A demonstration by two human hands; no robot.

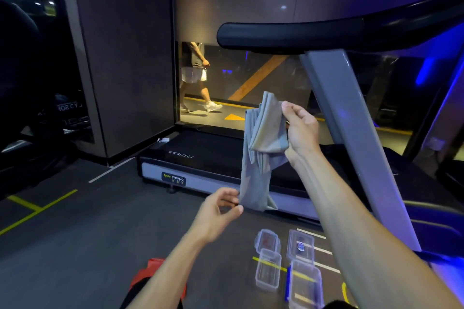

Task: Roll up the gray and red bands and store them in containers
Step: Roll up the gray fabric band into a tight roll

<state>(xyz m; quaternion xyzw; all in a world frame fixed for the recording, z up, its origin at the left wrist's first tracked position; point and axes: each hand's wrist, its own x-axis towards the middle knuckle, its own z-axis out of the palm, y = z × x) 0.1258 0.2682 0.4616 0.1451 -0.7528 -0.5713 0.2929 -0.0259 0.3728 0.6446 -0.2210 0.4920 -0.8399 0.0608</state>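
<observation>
Holding the gray band (261, 148) up in midair, in front of the treadmill (251, 173). Hangs pretty much vertical, long axis up-down, a bit bunched. Right hand (300, 130) pinching the top end, left hand (218, 211) pinching the bottom edge. Red band (150, 271) lying on the floor by the left forearm. Clear containers (268, 271) on the floor below, open, lids (267, 239) right beside them.

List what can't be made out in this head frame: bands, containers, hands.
- Red band on the floor: head view, mostly hidden by the left forearm; rolled or loose, cannot tell.
- Larger clear plastic container: cut off by the bottom edge.
- Lid labels: too small to read.
- Gray fabric band: bunched folds hide its length; held by right hand and left hand.
</observation>
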